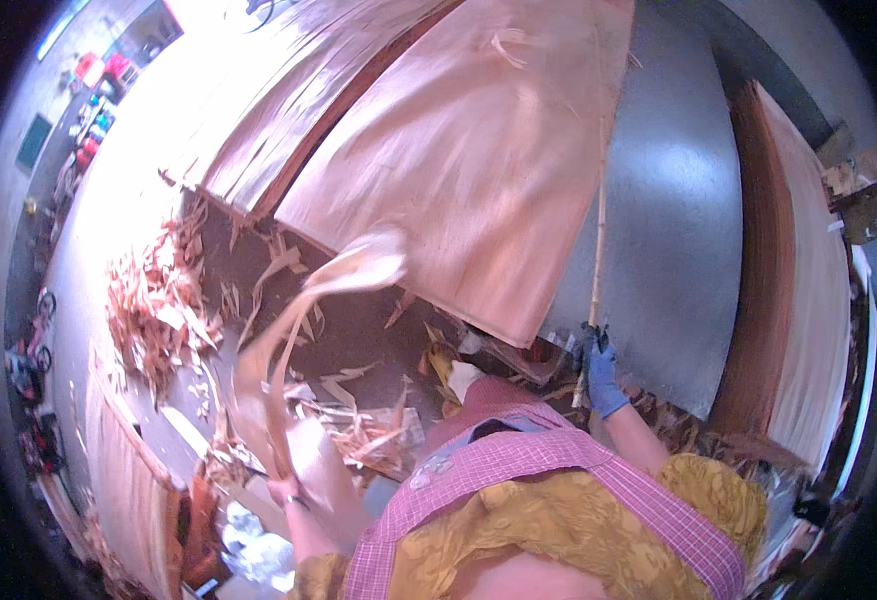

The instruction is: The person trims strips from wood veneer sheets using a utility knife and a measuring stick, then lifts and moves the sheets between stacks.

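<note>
My left hand point(286, 494), bare, is closed on a long thin strip of wood veneer point(258, 385) at the lower left. The strip rises from the fist and curls over to the right, its far end blurred by motion. My right hand point(601, 375), in a blue and black glove, grips the lower part of a long thin bamboo stick point(599, 240). That stick stretches away from me along the right edge of a broad stack of pale pinkish veneer sheets point(448, 170). Beside the stick on the right lies a smooth grey metal surface point(668, 220).
Veneer scraps lie heaped point(158, 305) on the floor at left and scattered near my feet. Another veneer stack point(808, 260) stands at far right, and one more point(128, 480) at lower left. White crumpled plastic point(255, 545) sits near my left arm.
</note>
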Tool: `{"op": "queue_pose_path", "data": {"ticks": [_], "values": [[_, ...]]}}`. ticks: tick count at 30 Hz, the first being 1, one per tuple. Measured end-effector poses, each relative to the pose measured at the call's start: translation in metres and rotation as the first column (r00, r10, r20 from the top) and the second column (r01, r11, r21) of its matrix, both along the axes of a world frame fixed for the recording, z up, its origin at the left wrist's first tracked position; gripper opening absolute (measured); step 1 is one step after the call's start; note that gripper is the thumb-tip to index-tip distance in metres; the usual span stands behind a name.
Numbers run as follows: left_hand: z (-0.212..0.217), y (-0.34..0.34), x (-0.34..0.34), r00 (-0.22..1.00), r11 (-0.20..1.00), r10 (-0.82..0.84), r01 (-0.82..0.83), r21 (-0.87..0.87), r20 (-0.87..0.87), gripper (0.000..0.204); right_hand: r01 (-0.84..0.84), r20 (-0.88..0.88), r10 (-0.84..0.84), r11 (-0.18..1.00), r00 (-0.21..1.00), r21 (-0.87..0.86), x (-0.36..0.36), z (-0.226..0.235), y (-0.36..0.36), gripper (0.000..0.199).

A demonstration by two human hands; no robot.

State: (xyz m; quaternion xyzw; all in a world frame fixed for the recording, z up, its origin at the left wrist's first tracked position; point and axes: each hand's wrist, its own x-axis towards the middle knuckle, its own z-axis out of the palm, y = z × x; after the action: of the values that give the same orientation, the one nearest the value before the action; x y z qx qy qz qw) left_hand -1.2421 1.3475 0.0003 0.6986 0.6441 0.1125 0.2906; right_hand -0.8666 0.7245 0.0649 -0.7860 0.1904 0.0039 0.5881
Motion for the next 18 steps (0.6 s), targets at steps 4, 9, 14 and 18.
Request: {"op": "queue_pose_path", "data": {"ticks": [4,9,14,18], "values": [[0.027,-0.022,0.121,0.944,0.935,-0.32,0.329,-0.131,0.08,0.058,0.094,-0.149,-0.05,0.947,0.988,0.308,0.028,0.013,0.084,0.023],[0.045,-0.175,0.383,0.643,-0.032,-0.052,0.763,-0.645,0.764,0.053,-0.2,0.176,0.167,0.961,0.97,0.19,0.072,0.02,0.177,0.034],[0.121,-0.209,0.494,0.573,-0.114,-0.574,0.651,-0.751,0.584,0.033,-0.058,-0.087,-0.006,0.706,0.996,-0.706,0.108,0.051,0.168,0.103],[0.106,-0.185,0.517,0.533,0.124,-0.697,0.749,-0.651,0.479,0.036,-0.009,-0.123,-0.138,0.63,0.983,-0.777,0.101,0.016,0.172,0.094]]}}
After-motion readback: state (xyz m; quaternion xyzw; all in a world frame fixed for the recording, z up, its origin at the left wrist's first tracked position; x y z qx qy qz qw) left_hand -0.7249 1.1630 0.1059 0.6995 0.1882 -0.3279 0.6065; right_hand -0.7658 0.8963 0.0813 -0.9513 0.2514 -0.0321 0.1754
